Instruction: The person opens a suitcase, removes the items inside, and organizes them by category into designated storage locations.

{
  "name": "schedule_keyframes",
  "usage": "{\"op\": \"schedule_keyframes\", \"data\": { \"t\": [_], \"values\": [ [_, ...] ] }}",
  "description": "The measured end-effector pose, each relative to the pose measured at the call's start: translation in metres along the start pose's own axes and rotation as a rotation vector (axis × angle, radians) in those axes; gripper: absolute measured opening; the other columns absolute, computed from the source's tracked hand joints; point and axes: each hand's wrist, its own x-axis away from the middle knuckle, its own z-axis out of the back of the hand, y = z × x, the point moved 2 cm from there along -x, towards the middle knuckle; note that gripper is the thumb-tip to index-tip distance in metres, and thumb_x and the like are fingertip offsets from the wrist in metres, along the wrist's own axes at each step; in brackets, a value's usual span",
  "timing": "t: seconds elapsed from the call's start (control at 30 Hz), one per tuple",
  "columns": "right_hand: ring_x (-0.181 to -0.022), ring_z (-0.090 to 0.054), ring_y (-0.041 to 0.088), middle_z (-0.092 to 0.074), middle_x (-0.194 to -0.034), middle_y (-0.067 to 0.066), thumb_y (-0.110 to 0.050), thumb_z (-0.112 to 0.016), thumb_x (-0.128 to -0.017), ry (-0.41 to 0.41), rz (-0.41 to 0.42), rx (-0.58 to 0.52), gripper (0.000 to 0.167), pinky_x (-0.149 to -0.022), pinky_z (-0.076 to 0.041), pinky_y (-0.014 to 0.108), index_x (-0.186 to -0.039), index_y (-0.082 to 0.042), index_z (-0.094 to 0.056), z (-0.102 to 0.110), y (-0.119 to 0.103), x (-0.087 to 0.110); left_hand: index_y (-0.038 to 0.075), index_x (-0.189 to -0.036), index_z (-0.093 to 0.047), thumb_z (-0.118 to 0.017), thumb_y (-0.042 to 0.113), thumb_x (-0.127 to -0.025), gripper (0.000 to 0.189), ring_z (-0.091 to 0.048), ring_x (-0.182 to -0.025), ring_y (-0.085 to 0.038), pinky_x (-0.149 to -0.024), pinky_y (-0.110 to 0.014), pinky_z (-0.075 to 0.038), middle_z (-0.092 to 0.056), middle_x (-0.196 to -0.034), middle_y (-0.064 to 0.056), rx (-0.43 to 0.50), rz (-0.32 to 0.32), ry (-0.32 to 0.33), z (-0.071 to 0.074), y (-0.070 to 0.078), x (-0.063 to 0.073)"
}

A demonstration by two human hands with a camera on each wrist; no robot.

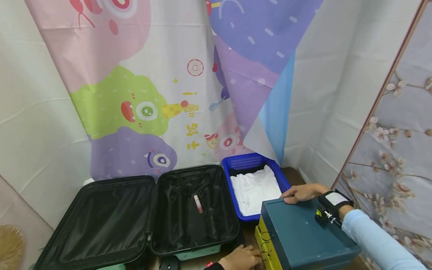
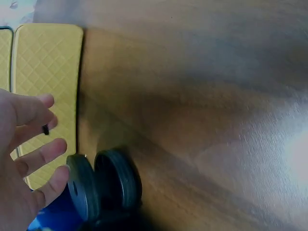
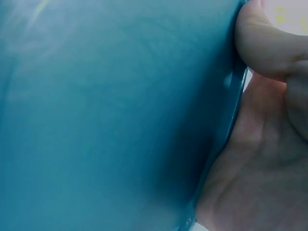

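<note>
A dark teal drawer cabinet [image 1: 310, 228] with yellow drawer fronts [image 2: 60, 72] and thin dark ring pulls [image 1: 266, 245] stands at the right. My right hand [image 1: 300, 193] grips its far top edge; the right wrist view shows the thumb [image 3: 260, 43] bent over that edge. Beside the drawer fronts is my left hand [image 1: 241, 257], fingers spread and slightly bent in the left wrist view. A small black piece [image 2: 45, 129] shows between those fingers; whether they touch a pull cannot be made out.
Left of the cabinet lies an open black suitcase [image 1: 111, 221] with a pink tube [image 1: 198, 204] inside. A blue basket [image 1: 236, 198] holding folded white cloth [image 1: 256, 189] stands behind the cabinet. A black double wheel [image 2: 115, 180] is close to my left hand, above the wooden tabletop [image 2: 192, 120].
</note>
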Motion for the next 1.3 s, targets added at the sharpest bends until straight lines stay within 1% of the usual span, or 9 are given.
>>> {"op": "schedule_keyframes", "data": {
  "t": [0.1,0.17,0.5,0.6,0.7,0.83,0.93,1.07,1.3],
  "values": [
    [-0.11,-0.061,0.029,-0.064,-0.124,0.01,-0.02,-0.048,-0.105,0.005,-0.01,-0.007,0.036,-0.097,-0.043,0.058,-0.137,-0.006,-0.059,0.002,0.001,0.001,0.029,-0.122,-0.067,-0.065,0.028,-0.097,0.025,-0.05,-0.101,-0.001,-0.082,-0.024,-0.045,-0.058,-0.124,0.016,-0.033,0.015,0.035,0.041,0.015,0.023],
    [-0.111,-0.061,0.029,-0.064,-0.125,0.01,-0.02,-0.048,-0.105,0.006,-0.015,-0.008,0.037,-0.098,-0.042,0.059,-0.137,-0.006,-0.059,0.004,0.001,0.003,0.029,-0.116,-0.069,-0.066,0.022,-0.095,0.022,-0.049,-0.095,0.0,-0.078,-0.021,-0.042,-0.06,-0.119,0.017,-0.039,0.025,0.064,0.054,0.018,0.033],
    [-0.111,-0.06,0.031,-0.063,-0.126,0.013,-0.019,-0.048,-0.105,0.039,-0.02,0.0,0.037,-0.098,-0.041,0.061,-0.137,-0.004,-0.058,0.011,0.007,0.007,0.024,-0.1,-0.074,-0.067,0.011,-0.092,0.017,-0.047,-0.077,0.003,-0.068,-0.015,-0.034,-0.065,-0.097,0.017,0.007,-0.02,0.163,0.063,0.012,0.044],
    [-0.11,-0.06,0.031,-0.064,-0.125,0.013,-0.019,-0.048,-0.105,0.046,-0.019,-0.001,0.037,-0.098,-0.041,0.061,-0.137,-0.004,-0.058,0.011,0.01,0.007,0.022,-0.1,-0.075,-0.065,0.008,-0.091,0.019,-0.051,-0.079,0.006,-0.069,-0.011,-0.034,-0.068,-0.096,0.015,0.062,-0.049,0.255,0.073,0.011,0.048],
    [-0.111,-0.059,0.031,-0.063,-0.125,0.013,-0.019,-0.048,-0.105,0.046,-0.019,-0.005,0.037,-0.097,-0.041,0.062,-0.137,-0.004,-0.059,0.012,0.011,0.009,0.019,-0.096,-0.076,-0.065,0.006,-0.089,0.018,-0.056,-0.079,0.007,-0.069,-0.009,-0.036,-0.068,-0.094,0.013,0.053,-0.045,0.418,0.088,0.006,0.054],
    [-0.111,-0.059,0.032,-0.063,-0.125,0.013,-0.019,-0.047,-0.105,0.044,-0.012,-0.005,0.036,-0.097,-0.041,0.062,-0.136,-0.005,-0.059,0.012,0.01,0.01,0.017,-0.091,-0.075,-0.067,0.005,-0.084,0.016,-0.059,-0.075,-0.001,-0.065,-0.016,-0.042,-0.065,-0.088,0.008,-0.049,0.109,0.597,0.114,-0.018,0.061],
    [-0.112,-0.059,0.031,-0.063,-0.126,0.012,-0.018,-0.046,-0.105,0.037,0.002,-0.012,0.036,-0.097,-0.041,0.062,-0.136,-0.005,-0.059,0.011,0.011,0.01,0.014,-0.094,-0.074,-0.066,0.003,-0.083,0.017,-0.061,-0.072,-0.009,-0.063,-0.024,-0.048,-0.065,-0.087,0.003,-0.089,0.277,0.655,0.129,-0.046,0.068],
    [-0.11,-0.06,0.029,-0.064,-0.125,0.011,-0.019,-0.046,-0.106,0.005,0.025,-0.017,0.036,-0.098,-0.041,0.062,-0.136,-0.005,-0.059,0.006,0.012,0.008,0.009,-0.098,-0.073,-0.067,0.002,-0.083,0.017,-0.064,-0.068,-0.017,-0.059,-0.031,-0.052,-0.066,-0.085,-0.004,-0.117,0.451,0.598,0.131,-0.081,0.075],
    [-0.109,-0.059,0.027,-0.063,-0.125,0.01,-0.019,-0.046,-0.105,-0.016,0.048,-0.031,0.036,-0.099,-0.041,0.059,-0.136,-0.004,-0.059,-0.001,0.009,0.002,0.01,-0.102,-0.072,-0.07,0.008,-0.085,0.017,-0.067,-0.084,-0.027,-0.066,-0.046,-0.054,-0.067,-0.092,-0.009,-0.099,0.665,0.264,0.115,-0.124,0.089]
  ]
}}
